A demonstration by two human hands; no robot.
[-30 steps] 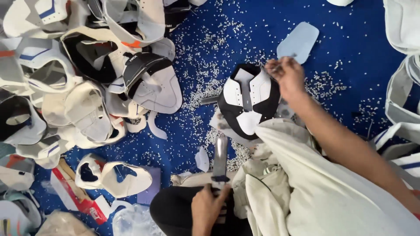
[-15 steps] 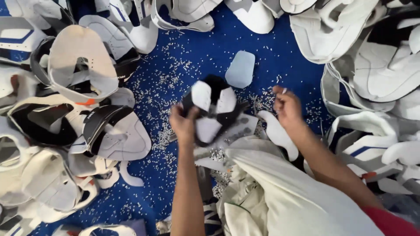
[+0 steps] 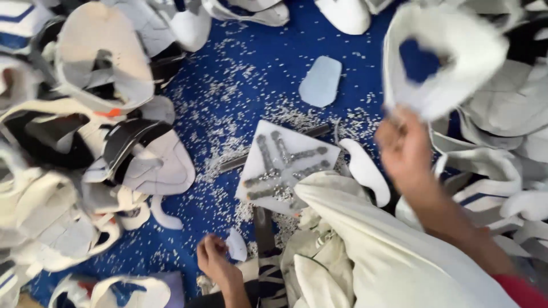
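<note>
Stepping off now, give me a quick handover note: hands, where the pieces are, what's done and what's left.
Right hand: raised, gripping a white shoe upper, blurred in motion.
Left hand: low by the lap, fingers curled next to a small white scrap; grip unclear.
White cutting board: on the blue floor, scored with grooves, nothing on it, white punch bits scattered round.
Stack of uppers lies left, more at right.
Done: cannot tell which pile is finished.
Left: the held upper is not yet on the board.
</note>
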